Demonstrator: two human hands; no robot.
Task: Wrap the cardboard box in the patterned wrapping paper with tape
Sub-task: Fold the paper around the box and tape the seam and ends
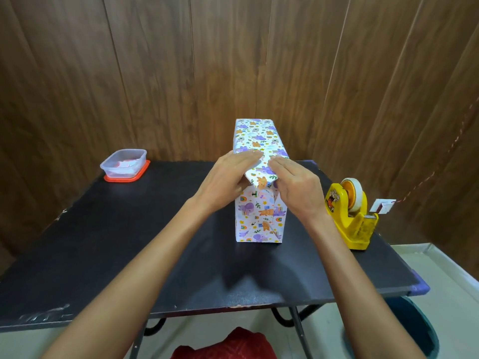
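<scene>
A cardboard box (259, 218), covered in white patterned wrapping paper (255, 137) printed with purple and orange animals, is standing in the middle of a black table (129, 242), its narrow end facing the viewer. Two bare forearms are reaching forward from the lower edge and meeting at the box's near top edge. The left hand (228, 180) is lying palm down with its fingers straight and close together, pressing the paper at the top left corner. The right hand (298, 189) is mirroring it from the right, fingers straight and together, resting on the paper. Between them a triangular paper flap (261, 176) is pointing down over the end face. A yellow tape dispenser (350, 221) is sitting near the box on the right, and a clear plastic container (124, 161) is resting on a red lid at the far left corner.
</scene>
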